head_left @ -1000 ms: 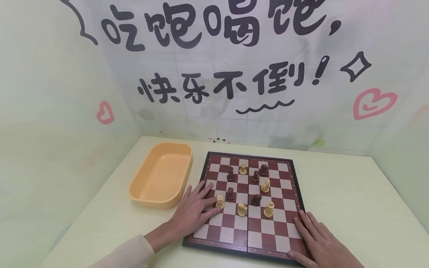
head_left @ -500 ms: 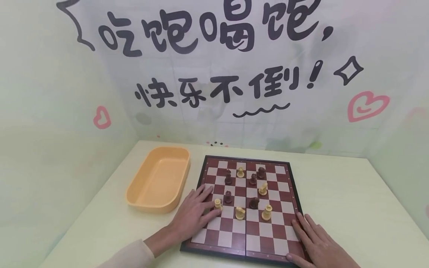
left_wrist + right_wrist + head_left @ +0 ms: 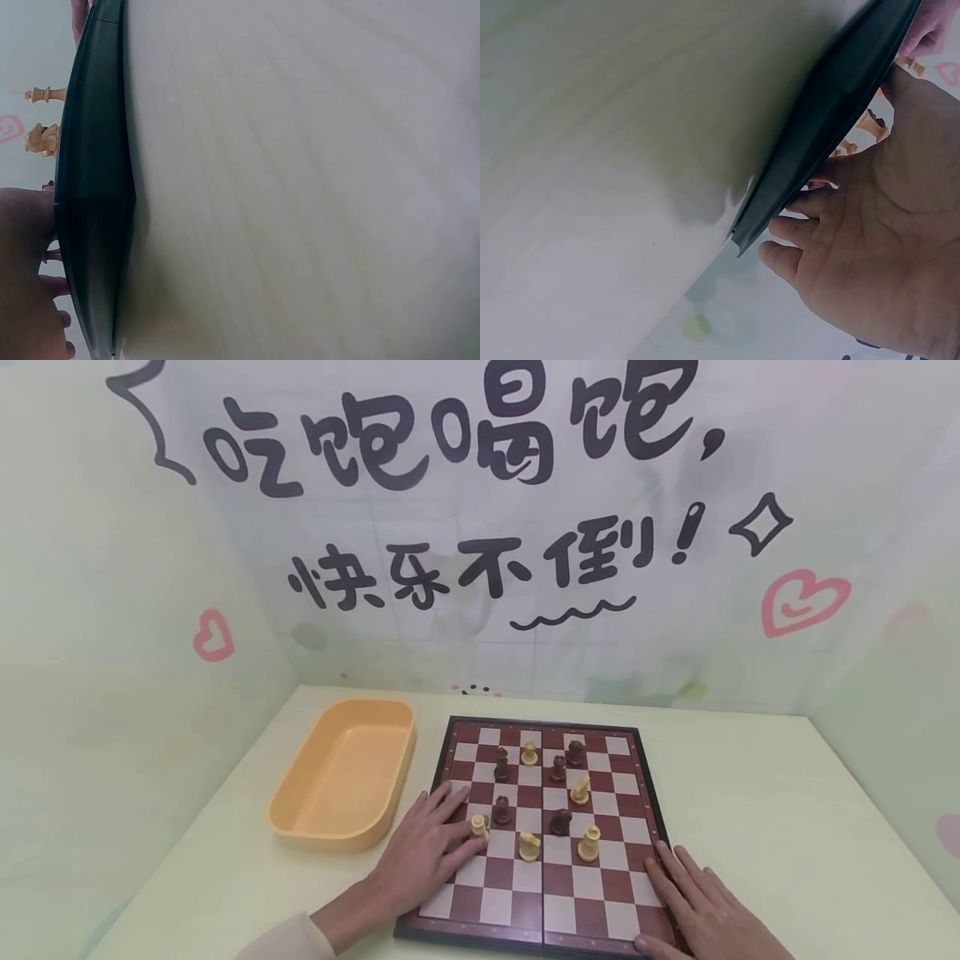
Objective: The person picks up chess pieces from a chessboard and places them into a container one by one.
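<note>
A folding chessboard (image 3: 498,881) lies on the table with several cream and dark chess pieces standing on it. My left hand (image 3: 418,852) rests over its left edge, fingers outstretched. A cream chess piece (image 3: 478,825) stands between that thumb and index finger; whether they touch it I cannot tell. Across the board, my right hand (image 3: 708,902) lies along the near right edge, fingers extended. A cream knight (image 3: 529,847), a cream rook (image 3: 589,843) and a dark knight (image 3: 560,822) stand between the hands. The right wrist view shows its open palm (image 3: 885,225) against the dark board side (image 3: 817,120).
A shallow orange tray (image 3: 341,777) stands left of the board, near the left hand. Pale table surface (image 3: 735,777) extends on the right. A white wall (image 3: 420,668) with black lettering and pink hearts rises behind the table.
The head view has shifted a little, so the board and tray sit slightly lower and further left. Both hands keep their places at the board, and the pieces stay on their squares.
</note>
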`<state>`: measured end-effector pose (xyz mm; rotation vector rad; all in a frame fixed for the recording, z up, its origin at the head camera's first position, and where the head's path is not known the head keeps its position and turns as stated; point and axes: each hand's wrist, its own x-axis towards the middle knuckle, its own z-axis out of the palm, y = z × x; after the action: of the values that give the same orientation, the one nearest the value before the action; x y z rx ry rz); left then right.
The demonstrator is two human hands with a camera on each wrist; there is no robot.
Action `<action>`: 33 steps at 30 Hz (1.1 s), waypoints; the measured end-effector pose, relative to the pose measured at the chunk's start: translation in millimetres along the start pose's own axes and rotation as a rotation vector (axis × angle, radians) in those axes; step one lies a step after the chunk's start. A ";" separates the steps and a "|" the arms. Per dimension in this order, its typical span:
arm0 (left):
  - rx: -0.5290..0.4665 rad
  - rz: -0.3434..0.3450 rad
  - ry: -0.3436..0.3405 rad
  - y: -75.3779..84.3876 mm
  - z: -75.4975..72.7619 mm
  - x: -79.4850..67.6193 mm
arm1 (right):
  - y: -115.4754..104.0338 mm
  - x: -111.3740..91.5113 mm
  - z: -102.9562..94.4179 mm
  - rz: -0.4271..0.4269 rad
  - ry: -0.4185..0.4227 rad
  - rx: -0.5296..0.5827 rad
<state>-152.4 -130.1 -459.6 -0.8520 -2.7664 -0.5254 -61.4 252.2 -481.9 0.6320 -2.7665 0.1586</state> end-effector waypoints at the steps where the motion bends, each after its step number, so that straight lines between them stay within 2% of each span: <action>1: 0.002 -0.001 0.000 -0.2 -0.1 -0.2 | 0.0 -0.1 0.3 -0.002 0.003 -0.005; 8: 0.008 -0.005 -0.013 0.9 -1.1 -0.1 | -0.8 -0.4 -0.4 0.028 -0.035 0.007; 17: 0.013 -0.022 -0.033 2.2 -3.3 -0.8 | -1.4 -1.3 1.2 0.014 -0.018 0.005; 22: 0.019 -0.005 -0.029 2.0 -4.3 0.2 | -0.3 -1.9 1.5 0.006 -0.014 0.001; 29: 0.046 0.023 -0.019 0.6 -5.3 0.6 | -2.4 0.1 -1.3 0.055 -0.077 0.031; 33: 0.047 0.026 -0.021 1.2 -5.6 0.1 | -2.0 -1.4 -0.3 0.033 -0.052 0.016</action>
<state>-151.3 -131.3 -454.1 -0.8869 -2.7712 -0.4476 -59.2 251.1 -482.0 0.6026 -2.8292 0.1746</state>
